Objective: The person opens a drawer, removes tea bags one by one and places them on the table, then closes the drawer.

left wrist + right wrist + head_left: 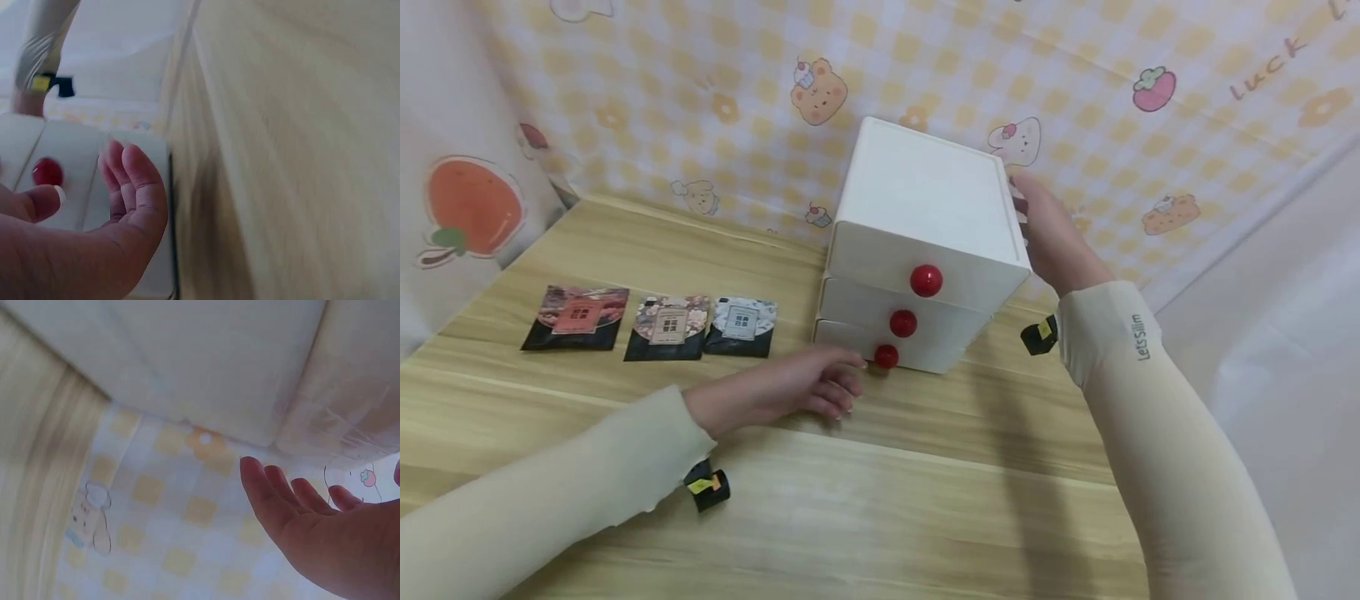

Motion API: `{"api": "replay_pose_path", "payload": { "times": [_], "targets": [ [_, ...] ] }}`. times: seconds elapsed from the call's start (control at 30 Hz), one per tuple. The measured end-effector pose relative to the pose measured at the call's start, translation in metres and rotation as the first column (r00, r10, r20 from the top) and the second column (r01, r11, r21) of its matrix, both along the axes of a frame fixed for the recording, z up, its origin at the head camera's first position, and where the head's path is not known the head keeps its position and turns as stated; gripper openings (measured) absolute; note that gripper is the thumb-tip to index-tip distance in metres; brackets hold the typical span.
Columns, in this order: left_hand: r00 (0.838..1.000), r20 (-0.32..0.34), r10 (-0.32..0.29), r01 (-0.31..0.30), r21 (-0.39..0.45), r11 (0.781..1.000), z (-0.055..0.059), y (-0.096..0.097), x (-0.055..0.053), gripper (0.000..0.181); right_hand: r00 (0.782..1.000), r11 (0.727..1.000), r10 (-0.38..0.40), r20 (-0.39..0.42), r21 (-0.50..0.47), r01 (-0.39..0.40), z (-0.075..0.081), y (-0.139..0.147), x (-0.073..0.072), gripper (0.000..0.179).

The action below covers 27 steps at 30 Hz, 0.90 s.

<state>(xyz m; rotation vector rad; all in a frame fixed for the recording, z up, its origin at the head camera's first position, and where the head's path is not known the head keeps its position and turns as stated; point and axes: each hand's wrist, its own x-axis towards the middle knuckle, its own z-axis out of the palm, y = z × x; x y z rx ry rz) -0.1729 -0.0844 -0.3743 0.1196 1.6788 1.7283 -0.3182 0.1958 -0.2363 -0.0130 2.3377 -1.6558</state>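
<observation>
A white three-drawer box [936,196] with round red knobs stands upright against the patterned cloth. Just in front of its lower left corner is my left hand [808,385], fingers loosely bent and holding nothing, close to the bottom knob [886,357]. In the left wrist view its thumb lies near a red knob [47,172], and whether it touches the box is unclear. On the far right side of the box is my right hand [1048,229], partly hidden in the head view. The right wrist view shows its fingers [275,494] extended, apart from one another, beside the box wall [212,362].
On the wooden table [820,517], left of the box, lie three flat sachets: a red one [576,317], a pink one [667,327] and a white one [741,325]. Yellow-checked cloth [722,75] covers the wall behind. White cloth [1292,350] hangs on the right.
</observation>
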Motion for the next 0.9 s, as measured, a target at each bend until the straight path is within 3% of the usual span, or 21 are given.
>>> {"api": "replay_pose_path", "payload": {
  "times": [0.07,0.17,0.23,0.3,0.37,0.5,0.6,0.67,0.77,0.9],
  "targets": [
    [0.999,-0.040,-0.008,0.007,-0.030,1.000,0.004,-0.010,0.000,0.050,0.999,0.996,0.009,-0.036,0.086,-0.006,-0.003,0.004,0.004,0.057],
    [0.980,-0.195,-0.038,0.007,-0.153,0.988,0.011,-0.022,-0.001,0.047,0.997,0.985,-0.006,-0.080,0.174,0.020,-0.007,0.009,0.011,0.067],
    [0.942,-0.328,-0.070,-0.023,-0.272,0.962,0.017,-0.029,-0.002,0.045,0.994,0.979,-0.020,-0.106,0.201,0.041,-0.011,0.012,0.018,0.073],
    [0.888,-0.446,-0.113,-0.075,-0.382,0.921,0.022,-0.034,-0.003,0.043,0.991,0.976,-0.002,-0.134,0.217,0.031,-0.015,0.017,0.025,0.075],
    [0.845,-0.516,-0.141,-0.130,-0.454,0.881,0.027,-0.040,-0.003,0.042,0.988,0.970,0.021,-0.153,0.243,0.017,-0.020,0.021,0.032,0.074],
    [0.785,-0.594,-0.175,-0.232,-0.545,0.806,0.037,-0.050,-0.002,0.041,0.979,0.947,0.060,-0.195,0.320,0.005,-0.031,0.030,0.048,0.072],
    [0.741,-0.636,-0.213,-0.311,-0.607,0.732,0.041,-0.055,0.001,0.047,0.967,0.902,0.075,-0.244,0.429,0.038,-0.038,0.037,0.061,0.075],
    [0.723,-0.647,-0.243,-0.346,-0.644,0.682,0.042,-0.058,0.003,0.054,0.958,0.868,0.082,-0.275,0.492,0.067,-0.041,0.042,0.070,0.079],
    [0.695,-0.657,-0.292,-0.391,-0.686,0.614,0.040,-0.064,0.006,0.065,0.943,0.838,0.108,-0.315,0.539,0.085,-0.046,0.049,0.081,0.079],
    [0.661,-0.681,-0.315,-0.443,-0.694,0.568,0.036,-0.073,0.008,0.069,0.899,0.804,0.178,-0.401,0.585,0.102,-0.055,0.056,0.095,0.075]
  ]
}}
